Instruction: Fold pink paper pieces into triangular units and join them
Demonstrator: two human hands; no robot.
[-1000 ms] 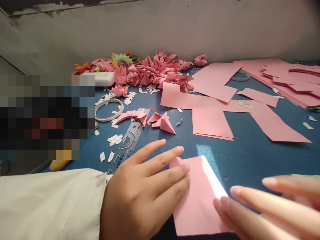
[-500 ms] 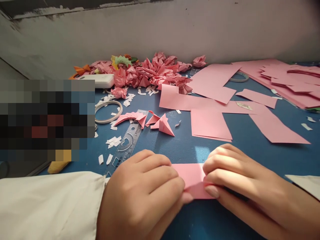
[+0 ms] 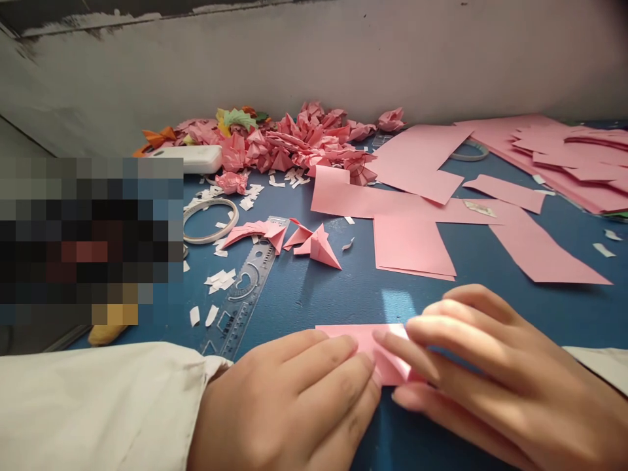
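Note:
A small pink paper strip (image 3: 366,337) lies on the blue table in front of me, its right end lifting into a fold. Across its left part, my left hand (image 3: 299,392) holds it down with the fingers close together; the thumb is hidden. My right hand (image 3: 481,366) has the folded right end between index finger and thumb, the index fingertip pressing on top. Sunlight falls on the strip's right side. Beyond my hands sit two folded pink paper pieces, one (image 3: 258,232) partly over a clear plastic ruler (image 3: 245,294), the other (image 3: 318,245) beside it.
Pink paper rectangles (image 3: 412,245) lie past my right hand, with stacked sheets (image 3: 579,157) at the far right. Crumpled pink paper (image 3: 304,140) is heaped against the wall. A tape roll (image 3: 210,221), white scraps (image 3: 220,281) and a white box-like object (image 3: 196,159) are on the left.
My left hand has flattened and slid slightly right over the strip. My right index finger has reached left across the strip, and its right end now bends into a fold.

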